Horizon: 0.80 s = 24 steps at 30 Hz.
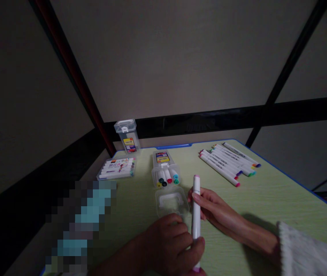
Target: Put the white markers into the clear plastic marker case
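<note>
White plastic, pink at both ends: that is the marker I watch through the remote view, nearly upright, nearer than the open box and to its right. I see the right hand pinching its upper half, thumb across the barrel. The left hand is clamped around the lower end, which its thumb and fingers partly hide; the frame's bottom cuts into that hand.

Nearer than the box lies a clear lid, its near edge lost behind the left hand. Cloudy plastic blurs the markers inside. Right of the box lie loose markers, their print unreadable to me; left of it, a flat pack; beyond that, an upright box. I cannot tell what the pixelated patch nearer left covers. A fleece sleeve runs out of frame, nearer right.
</note>
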{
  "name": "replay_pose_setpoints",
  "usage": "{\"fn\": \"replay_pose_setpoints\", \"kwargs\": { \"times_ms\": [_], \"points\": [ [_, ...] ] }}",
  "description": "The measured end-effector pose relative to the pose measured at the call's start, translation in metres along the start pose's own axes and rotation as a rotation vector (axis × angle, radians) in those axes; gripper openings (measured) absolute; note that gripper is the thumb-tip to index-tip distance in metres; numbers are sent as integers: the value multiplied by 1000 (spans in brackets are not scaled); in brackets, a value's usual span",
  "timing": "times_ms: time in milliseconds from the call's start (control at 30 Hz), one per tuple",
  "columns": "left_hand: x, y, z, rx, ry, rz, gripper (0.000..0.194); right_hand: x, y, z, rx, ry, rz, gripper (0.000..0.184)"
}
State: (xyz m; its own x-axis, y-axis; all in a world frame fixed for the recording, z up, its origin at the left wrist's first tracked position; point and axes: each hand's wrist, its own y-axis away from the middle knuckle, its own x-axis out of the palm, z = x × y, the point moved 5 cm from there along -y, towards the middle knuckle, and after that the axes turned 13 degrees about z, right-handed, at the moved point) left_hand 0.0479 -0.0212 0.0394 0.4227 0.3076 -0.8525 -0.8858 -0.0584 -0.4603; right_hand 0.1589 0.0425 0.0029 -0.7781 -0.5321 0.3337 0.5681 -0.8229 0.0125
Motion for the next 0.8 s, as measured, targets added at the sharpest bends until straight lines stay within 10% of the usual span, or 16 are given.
{"fn": "replay_pose_setpoints", "kwargs": {
  "times_ms": [800],
  "points": [
    [2, 3, 10, -135, -15, 20, 30, 7, 0, 0, -43, 131, 152, 38]
  ]
}}
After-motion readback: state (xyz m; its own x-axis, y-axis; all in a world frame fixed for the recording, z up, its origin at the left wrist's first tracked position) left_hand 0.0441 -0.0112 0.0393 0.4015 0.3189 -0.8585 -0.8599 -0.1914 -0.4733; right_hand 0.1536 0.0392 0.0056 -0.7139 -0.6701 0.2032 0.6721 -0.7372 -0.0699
